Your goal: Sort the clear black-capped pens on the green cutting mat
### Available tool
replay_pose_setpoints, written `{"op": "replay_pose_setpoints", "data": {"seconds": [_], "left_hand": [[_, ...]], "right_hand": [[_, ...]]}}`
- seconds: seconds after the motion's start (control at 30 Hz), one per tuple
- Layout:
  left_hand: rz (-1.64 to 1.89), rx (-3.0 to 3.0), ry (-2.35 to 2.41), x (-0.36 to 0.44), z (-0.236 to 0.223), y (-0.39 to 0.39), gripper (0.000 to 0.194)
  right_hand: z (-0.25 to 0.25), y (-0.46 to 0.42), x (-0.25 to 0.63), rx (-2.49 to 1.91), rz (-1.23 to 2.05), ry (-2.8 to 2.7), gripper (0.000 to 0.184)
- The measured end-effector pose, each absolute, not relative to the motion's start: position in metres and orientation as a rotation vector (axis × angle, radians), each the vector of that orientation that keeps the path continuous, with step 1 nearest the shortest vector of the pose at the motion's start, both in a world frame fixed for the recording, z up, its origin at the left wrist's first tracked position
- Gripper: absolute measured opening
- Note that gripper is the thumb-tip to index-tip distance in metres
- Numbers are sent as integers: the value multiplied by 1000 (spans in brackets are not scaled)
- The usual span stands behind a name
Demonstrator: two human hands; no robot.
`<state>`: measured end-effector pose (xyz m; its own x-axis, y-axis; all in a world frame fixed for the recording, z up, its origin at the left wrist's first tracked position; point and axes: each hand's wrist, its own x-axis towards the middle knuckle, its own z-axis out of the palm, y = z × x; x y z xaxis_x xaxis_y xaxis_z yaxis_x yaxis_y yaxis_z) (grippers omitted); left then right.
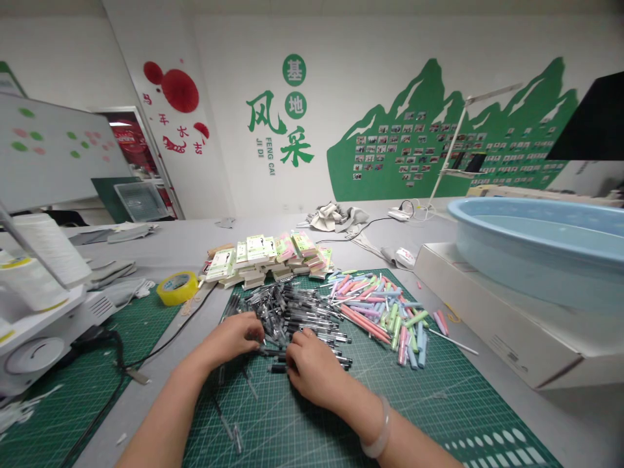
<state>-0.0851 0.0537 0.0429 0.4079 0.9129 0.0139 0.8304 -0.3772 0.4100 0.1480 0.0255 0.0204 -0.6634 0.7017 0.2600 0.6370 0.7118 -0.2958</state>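
Black and clear pens (316, 309) lie in a heap on the green cutting mat (400, 403). My left hand (238, 335) is at the heap's left side, its fingers curled in at the end of a dark pen. To its right, my right hand (312, 364) is closed over pens near the front of the heap; its palm hides how many it grips. Dark pen ends stick out on both sides of this hand. Loose clear pen parts (237, 439) lie on the mat below my left hand. Coloured pen pieces (380, 299) in pink, green, blue and purple are piled to the right.
Small boxes (263, 250) are stacked behind the pens. Yellow tape (177, 288) and a sewing machine (41, 344) stand left, with a cable crossing the table. At right, a blue basin (526, 250) rests on a white box (497, 331). Cloth (331, 218) lies behind.
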Motion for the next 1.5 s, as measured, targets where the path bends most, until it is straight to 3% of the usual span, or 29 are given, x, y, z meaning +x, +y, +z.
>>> {"op": "replay_pose_setpoints", "data": {"seconds": [0.2,0.33,0.57,0.67,0.8,0.93,1.07,1.23,1.37,1.5], "left_hand": [[325,2386,1436,-83,34,58,10],[636,2303,1418,-73,44,54,13],[1106,2087,1291,-56,54,49,17],[1084,2197,1272,-48,53,49,14],[964,2423,1221,-34,53,45,12],[1250,2401,1467,-26,56,37,16],[1612,1900,1764,-28,53,36,33],[1285,1424,1297,-21,37,46,32],[1500,1090,1086,-21,33,52,30],[1648,866,957,-29,37,54,30]], "right_hand": [[21,26,148,-1065,287,-2527,7],[21,27,148,-1072,418,-2396,9],[16,42,142,-1009,1184,-1596,9],[17,47,139,-921,1504,-1302,9],[20,45,140,-804,1654,-1270,22],[19,45,143,-781,1649,-1205,19],[16,49,145,-781,1603,-1134,17],[15,47,141,-808,1588,-1217,16],[17,44,140,-877,1432,-1363,13],[20,38,142,-937,1174,-1607,23]]}}
